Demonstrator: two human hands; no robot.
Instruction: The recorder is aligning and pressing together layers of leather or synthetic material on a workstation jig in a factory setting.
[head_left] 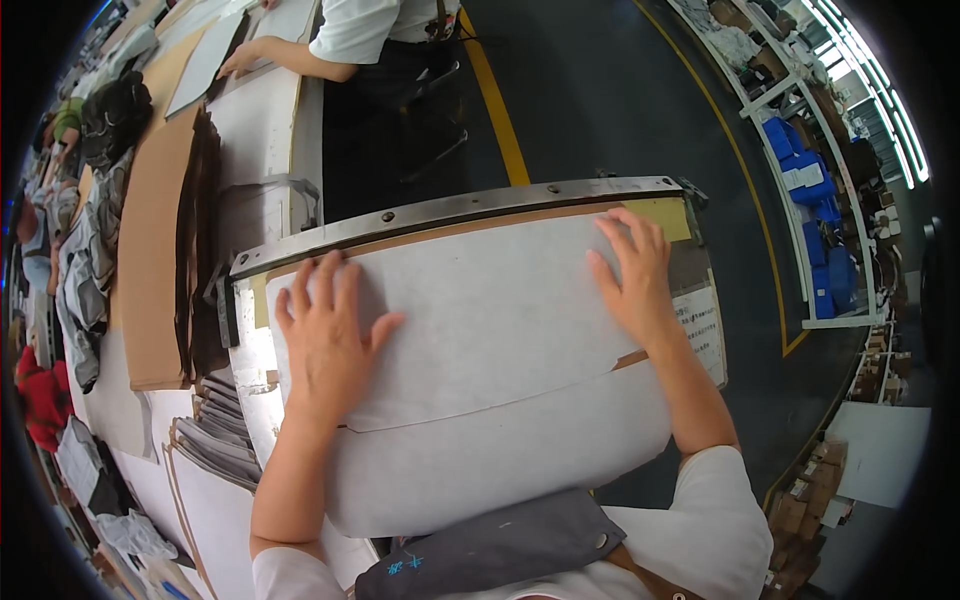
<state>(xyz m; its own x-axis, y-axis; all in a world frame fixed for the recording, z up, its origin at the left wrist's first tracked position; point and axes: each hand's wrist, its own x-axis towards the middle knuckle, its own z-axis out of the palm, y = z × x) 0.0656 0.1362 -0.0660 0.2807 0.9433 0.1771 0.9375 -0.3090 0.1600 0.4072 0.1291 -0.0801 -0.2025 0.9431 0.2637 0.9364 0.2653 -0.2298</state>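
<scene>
Closest to you, behind your wrists, the lower part of the white sheet (500,465) bends down toward your lap, near your dark grey apron (490,545). If you lean in, I think your tummy could bump it and push the whole sheet crooked. A thin line crosses the sheet between your forearms; I can't tell if that is a fold or a second sheet. If it is a loose edge, your arm could catch it.

The big flat part lies right under your fingers. Your left hand (325,335) has its fingers spread apart on top, with the thumb out wide. Your right hand (635,275) has its fingers a little bent and a bit apart, near the top right corner. Neither hand is pinching anything. I can't tell how hard you press. If one side presses more, the sheet could turn.

Just past your fingertips, a brown strip (480,228) peeks out, then comes the metal bar (455,217). If the bar can move, your fingertips could get nipped.

Farther off, left of your left fingers, stand tall brown boards (155,260). A swinging elbow might knock them.
</scene>
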